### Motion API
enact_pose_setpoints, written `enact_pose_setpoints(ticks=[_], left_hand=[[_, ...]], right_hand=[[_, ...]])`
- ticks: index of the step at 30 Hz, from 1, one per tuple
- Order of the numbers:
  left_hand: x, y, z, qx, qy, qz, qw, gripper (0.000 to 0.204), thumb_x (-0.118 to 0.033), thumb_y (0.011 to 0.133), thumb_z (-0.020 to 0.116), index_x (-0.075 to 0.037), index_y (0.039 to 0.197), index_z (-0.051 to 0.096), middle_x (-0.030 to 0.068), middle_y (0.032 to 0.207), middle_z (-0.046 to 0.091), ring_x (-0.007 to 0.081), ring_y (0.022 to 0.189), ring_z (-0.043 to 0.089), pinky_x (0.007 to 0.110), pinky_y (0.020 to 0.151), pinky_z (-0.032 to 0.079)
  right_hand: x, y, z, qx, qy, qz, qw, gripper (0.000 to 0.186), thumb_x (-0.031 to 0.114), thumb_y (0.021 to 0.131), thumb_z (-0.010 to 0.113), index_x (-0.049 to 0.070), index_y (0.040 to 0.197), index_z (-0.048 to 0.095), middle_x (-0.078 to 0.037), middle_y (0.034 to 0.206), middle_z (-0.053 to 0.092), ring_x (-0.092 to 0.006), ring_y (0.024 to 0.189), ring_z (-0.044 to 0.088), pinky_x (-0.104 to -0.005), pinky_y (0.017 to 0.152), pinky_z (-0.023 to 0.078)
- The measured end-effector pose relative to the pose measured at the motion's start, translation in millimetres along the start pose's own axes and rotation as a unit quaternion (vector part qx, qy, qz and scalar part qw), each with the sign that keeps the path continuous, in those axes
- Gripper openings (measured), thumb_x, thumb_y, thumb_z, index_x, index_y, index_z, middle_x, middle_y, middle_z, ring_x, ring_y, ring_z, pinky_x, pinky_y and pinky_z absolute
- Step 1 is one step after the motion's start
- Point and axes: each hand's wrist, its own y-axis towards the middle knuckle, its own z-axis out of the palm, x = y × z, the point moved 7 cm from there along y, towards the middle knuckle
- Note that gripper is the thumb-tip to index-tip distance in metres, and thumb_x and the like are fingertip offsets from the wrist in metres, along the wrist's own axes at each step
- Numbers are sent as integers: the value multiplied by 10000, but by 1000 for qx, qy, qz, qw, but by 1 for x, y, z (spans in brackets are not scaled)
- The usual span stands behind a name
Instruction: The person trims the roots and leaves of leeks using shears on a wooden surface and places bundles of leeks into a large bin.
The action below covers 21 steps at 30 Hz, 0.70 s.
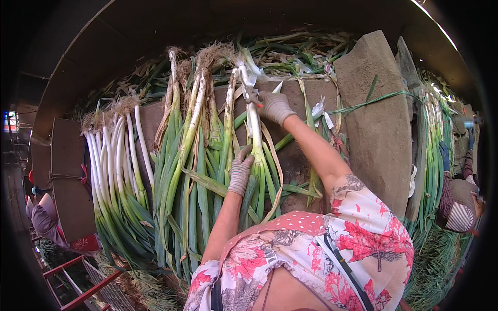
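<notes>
A large green onion (254,124) lies before me with its roots pointing away, its white shaft partly stripped. My left hand (240,173), in a grey knit glove, is closed around its lower stalk, where the green leaves begin. Higher up, my gloved right hand (276,108) is closed on a small metal tool (252,96) with a red bit, held against the white shaft. Its exact kind is unclear. Pale loose skin (250,75) hangs near the root end. Left of my hands lie unpeeled green onions (196,103) with brown roots and dry outer leaves.
Cleaned white green onions (111,155) lie in a row at the left. Stripped leaves (290,52) heap along the far edge. A stone-like slab (373,124) with green twine across it stands to the right. One person (459,205) works at far right, another (46,217) at far left.
</notes>
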Motion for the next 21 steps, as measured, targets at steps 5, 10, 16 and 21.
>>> enact_pose_setpoints(ticks=[5,10,16,21], left_hand=[[-1,1,4,-25,122,30,992,444,-106,931,560,20,1356,560,198,1293,621,258,1193,585,345,1036,432],[1,5,2,-45,230,77,969,478,-194,933,606,31,1352,561,199,1259,639,251,1142,612,341,1006,454],[3,35,-3,32,114,-91,989,793,-537,824,766,38,1334,572,136,1166,676,208,1068,628,316,943,493],[-43,23,2,181,-98,-187,961,375,-370,817,742,-24,945,675,77,775,687,173,661,671,294,626,575]], right_hand=[[-4,-66,7,1,-75,-29,997,261,316,880,574,93,968,679,-140,925,738,-325,873,720,-437,783,557],[-14,-25,7,-11,8,48,999,313,302,788,667,62,988,652,-191,935,714,-340,916,700,-453,819,536],[-36,-60,10,103,59,35,992,472,435,846,671,68,1138,617,-213,1105,689,-364,1011,674,-454,894,521],[-58,-4,-34,-64,207,22,976,859,554,870,679,10,1477,406,-274,1350,571,-375,1340,485,-383,1095,406]])
